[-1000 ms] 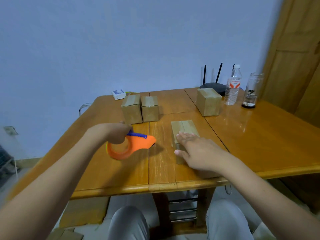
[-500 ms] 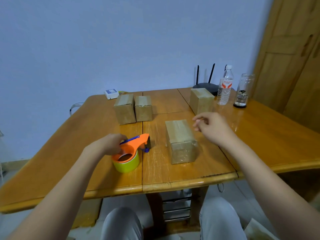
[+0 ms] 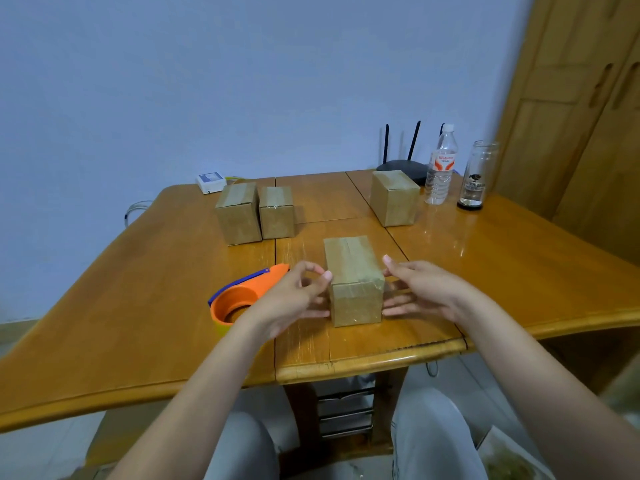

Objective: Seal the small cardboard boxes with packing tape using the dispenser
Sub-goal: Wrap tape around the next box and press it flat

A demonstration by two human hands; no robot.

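Dispenser (image 3: pixel 247 294) released, box (image 3: pixel 354 280) between both hands — touching

We see the left hand (image 3: pixel 294 299) and right hand (image 3: pixel 419 292) flanking the nearest cardboard box (image 3: pixel 353 282) on the wooden table (image 3: pixel 138 306), fingers touching its sides. The orange tape dispenser (image 3: pixel 242 296) lies just left. Three more boxes (image 3: pixel 239 213) stand farther back.

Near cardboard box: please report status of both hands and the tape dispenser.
Left hand and right hand open, flanking the near cardboard box. Orange tape dispenser lies on table, ungripped. Nothing in the way.
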